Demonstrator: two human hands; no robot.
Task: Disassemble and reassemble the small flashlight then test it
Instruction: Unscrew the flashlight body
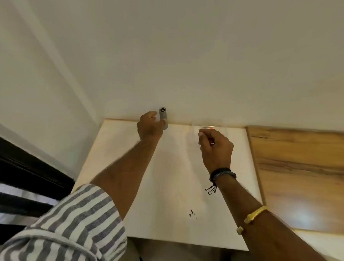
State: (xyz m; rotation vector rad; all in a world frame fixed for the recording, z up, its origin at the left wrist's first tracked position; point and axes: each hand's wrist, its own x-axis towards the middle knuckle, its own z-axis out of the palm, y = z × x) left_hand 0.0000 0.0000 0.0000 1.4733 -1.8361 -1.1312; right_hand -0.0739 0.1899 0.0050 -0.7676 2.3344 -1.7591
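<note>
Gripping flashlight body (163, 118) w/ L hand (150, 127), fingers clamped; R hand (215, 147), right of body, pinches blurry red-marked part (211, 143). Prob. mid-reassembly; next needs careful alignment.

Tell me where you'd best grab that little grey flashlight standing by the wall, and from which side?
Take the flashlight around its lower body, coming from the left as the left hand does now. It stands upright with its round end up and the wall seems close behind, so a sideways pinch across the narrow body looks safest.
</note>
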